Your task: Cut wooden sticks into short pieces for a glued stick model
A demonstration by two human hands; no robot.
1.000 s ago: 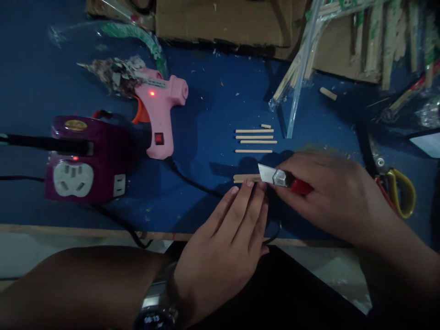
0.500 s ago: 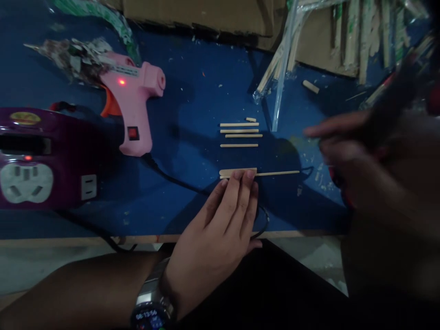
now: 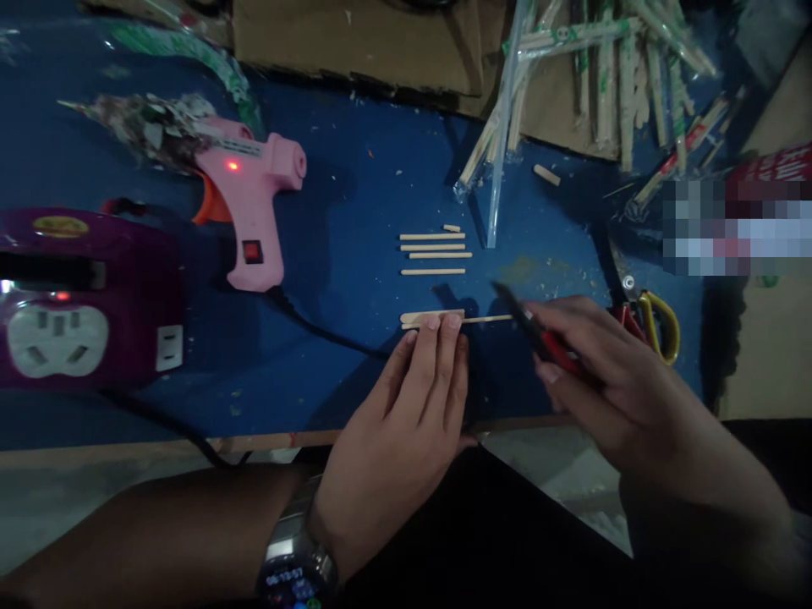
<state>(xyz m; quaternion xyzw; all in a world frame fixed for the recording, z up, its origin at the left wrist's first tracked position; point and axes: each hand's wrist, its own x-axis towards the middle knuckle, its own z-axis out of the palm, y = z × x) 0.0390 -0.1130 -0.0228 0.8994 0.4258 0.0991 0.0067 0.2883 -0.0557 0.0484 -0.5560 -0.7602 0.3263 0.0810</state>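
Note:
My left hand (image 3: pixel 412 389) lies flat on the blue table, fingers stretched out. Its fingertips press a short flat wooden stick (image 3: pixel 415 317) and a thin wooden stick (image 3: pixel 485 320) that runs beside it and sticks out to the right. In my right hand (image 3: pixel 596 364) is a utility knife (image 3: pixel 558 348) with a dark blade and a red and black handle. The blade points up and left, near the thin stick's right end; whether it touches cannot be made out. Above the left hand lie several cut thin sticks (image 3: pixel 433 271) in rows and a tiny offcut (image 3: pixel 452 228).
On the left are a pink glue gun (image 3: pixel 257 211) with its light on and a purple power box (image 3: pixel 127 313). Wrapped chopsticks (image 3: pixel 606 93) and a clear glue stick (image 3: pixel 501 161) lie at the upper right. Yellow-handled cutters (image 3: pixel 663 330) sit beyond my right hand.
My right hand has come from the upper right down and left with the knife, close to the thin stick. My left hand stays on the sticks. The view has shifted slightly.

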